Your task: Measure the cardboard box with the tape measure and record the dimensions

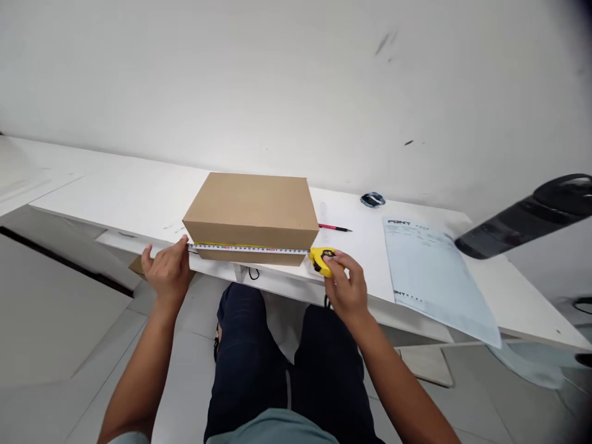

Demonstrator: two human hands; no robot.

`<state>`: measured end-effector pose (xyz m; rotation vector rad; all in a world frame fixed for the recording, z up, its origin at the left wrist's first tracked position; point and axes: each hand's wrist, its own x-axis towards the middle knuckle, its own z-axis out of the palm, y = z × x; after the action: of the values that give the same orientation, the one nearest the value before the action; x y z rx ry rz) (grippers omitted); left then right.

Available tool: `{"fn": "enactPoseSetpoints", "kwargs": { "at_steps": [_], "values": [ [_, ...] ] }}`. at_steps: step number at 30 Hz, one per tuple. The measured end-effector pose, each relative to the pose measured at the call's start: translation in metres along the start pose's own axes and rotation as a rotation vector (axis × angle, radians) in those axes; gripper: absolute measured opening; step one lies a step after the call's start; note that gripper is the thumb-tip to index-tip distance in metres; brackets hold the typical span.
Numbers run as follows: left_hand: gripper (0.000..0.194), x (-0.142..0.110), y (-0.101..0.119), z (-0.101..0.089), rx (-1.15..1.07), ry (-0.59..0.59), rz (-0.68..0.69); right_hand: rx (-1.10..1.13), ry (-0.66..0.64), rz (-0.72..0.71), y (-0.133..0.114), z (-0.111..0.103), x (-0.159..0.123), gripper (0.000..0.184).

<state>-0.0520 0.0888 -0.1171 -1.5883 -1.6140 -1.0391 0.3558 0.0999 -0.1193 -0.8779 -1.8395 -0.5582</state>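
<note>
A closed brown cardboard box (256, 200) sits on the white desk (134, 188) in front of me. Along its near side runs the pulled-out blade of a tape measure (318, 258), whose yellow case is at the box's right corner. My right hand (346, 280) grips that case between thumb and fingers. At the box's left front corner, my left hand (167, 269) pinches the free end of the blade, with some fingers raised. To the right of the box lies a red and black pen (335, 227), partly on a white sheet of paper (367, 259).
A pale blue printed sheet or bag (430, 271) hangs over the desk's front edge on the right. A black bottle (513, 225) stands beyond it. A small dark crumpled item (372, 199) lies near the wall. My legs (287, 364) are below the desk edge.
</note>
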Motion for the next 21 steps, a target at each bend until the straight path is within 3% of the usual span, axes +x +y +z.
{"fn": "enactPoseSetpoints", "kwargs": {
  "at_steps": [8, 16, 21],
  "values": [
    [0.040, -0.009, 0.033, 0.019, -0.150, 0.016, -0.152, 0.064, 0.021, 0.072, 0.000, 0.016, -0.001, 0.056],
    [0.044, -0.011, 0.020, 0.036, -0.215, -0.002, -0.058, 0.114, -0.022, 0.204, 0.005, 0.026, -0.010, 0.039],
    [0.046, -0.010, 0.019, 0.042, -0.248, -0.037, -0.102, 0.099, 0.010, 0.173, 0.008, 0.031, -0.008, 0.041]
  ]
}}
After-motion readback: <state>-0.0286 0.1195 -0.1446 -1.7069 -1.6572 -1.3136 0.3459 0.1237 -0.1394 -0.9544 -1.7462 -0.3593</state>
